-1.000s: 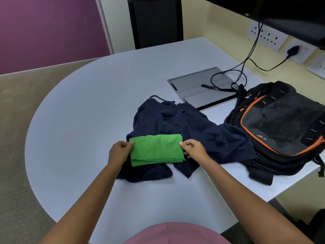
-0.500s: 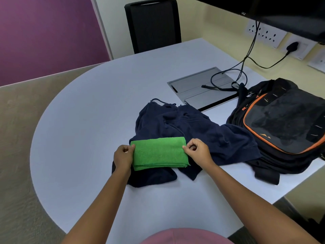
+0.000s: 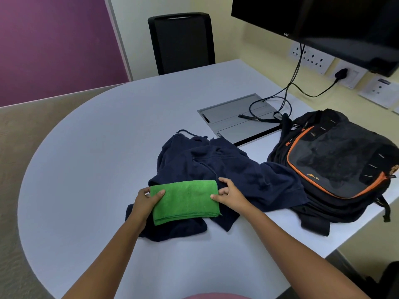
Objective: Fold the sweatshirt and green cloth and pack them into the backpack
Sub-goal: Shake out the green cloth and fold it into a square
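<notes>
A folded green cloth lies as a flat rectangle on top of a crumpled navy sweatshirt on the white table. My left hand grips the cloth's left end, thumb on top. At the cloth's right end my right hand pinches the edge with thumb and fingers. The black backpack with orange trim lies flat to the right of the sweatshirt, its front zipper closed.
A grey cable hatch with black cables sits behind the sweatshirt. A black chair stands at the table's far side. A dark monitor hangs at the upper right above wall sockets.
My left thumb has slid onto the top of the cloth's left end and my right hand's fingers have shifted at the right end. The cloth stays folded on the sweatshirt.
</notes>
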`<state>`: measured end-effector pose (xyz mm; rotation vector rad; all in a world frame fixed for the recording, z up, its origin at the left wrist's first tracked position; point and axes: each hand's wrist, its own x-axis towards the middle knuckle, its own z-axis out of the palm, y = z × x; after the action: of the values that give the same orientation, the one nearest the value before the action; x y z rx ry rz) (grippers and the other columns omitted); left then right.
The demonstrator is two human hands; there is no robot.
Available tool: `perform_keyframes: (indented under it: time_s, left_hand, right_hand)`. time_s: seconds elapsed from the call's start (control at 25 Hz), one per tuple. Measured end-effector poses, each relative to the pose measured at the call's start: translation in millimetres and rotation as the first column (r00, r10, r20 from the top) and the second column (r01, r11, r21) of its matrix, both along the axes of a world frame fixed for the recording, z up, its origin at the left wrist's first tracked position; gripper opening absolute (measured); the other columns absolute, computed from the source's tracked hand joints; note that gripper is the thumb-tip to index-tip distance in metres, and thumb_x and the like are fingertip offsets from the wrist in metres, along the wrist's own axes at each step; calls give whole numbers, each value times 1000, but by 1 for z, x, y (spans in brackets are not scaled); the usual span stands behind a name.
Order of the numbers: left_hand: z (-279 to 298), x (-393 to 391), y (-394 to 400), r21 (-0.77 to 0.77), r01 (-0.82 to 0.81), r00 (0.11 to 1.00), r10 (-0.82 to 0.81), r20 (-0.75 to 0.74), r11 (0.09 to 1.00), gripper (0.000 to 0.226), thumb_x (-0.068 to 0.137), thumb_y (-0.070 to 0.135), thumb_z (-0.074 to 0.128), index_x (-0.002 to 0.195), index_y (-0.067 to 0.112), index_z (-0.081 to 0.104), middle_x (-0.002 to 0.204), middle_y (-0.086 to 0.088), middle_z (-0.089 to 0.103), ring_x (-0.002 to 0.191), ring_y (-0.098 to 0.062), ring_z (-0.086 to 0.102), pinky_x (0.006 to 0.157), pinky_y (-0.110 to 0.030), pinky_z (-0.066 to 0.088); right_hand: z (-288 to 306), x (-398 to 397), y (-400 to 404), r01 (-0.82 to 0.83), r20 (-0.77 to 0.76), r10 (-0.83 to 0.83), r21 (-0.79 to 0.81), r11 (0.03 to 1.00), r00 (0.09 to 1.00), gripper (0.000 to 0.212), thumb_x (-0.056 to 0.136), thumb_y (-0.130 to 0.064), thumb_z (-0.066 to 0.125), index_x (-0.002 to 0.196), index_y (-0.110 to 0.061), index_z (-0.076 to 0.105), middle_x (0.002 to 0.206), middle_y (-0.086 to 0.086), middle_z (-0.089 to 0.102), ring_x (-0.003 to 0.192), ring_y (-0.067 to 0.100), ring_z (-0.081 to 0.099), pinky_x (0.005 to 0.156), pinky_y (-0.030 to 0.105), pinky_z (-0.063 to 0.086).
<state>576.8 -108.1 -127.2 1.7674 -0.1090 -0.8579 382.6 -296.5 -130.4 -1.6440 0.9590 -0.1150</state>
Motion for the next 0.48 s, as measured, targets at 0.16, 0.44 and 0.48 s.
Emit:
perform_keyframes:
  time_s: [0.16,0.44,0.48]
  left_hand:
    - [23,-12,-1,-112,122,984,-135,-115,986,27,82,18,69,105,7,61,100,-9,68,93,-24,65,76,-33,54]
    - [20,-49,2,-72,370,904,-377,-203,926,13,84,10,66,91,3,58,87,-9,68,73,-11,68,65,-21,55]
    - [22,-50,4,-73,420,875,-426,-230,904,14,84,9,66,93,4,57,89,-8,69,76,-11,68,68,-22,56]
  right_hand:
    - [14,-1,-3,243,250,-272,143,960,929,46,84,1,62,125,-12,46,80,5,62,70,11,60,62,15,50]
    - [19,-21,-2,261,103,-290,224,939,952,37,80,-12,72,114,-7,58,109,10,64,86,15,62,67,19,53]
    - [25,-22,-3,293,154,-356,323,900,922,38,81,-10,71,116,-5,58,107,10,64,84,15,63,64,19,55]
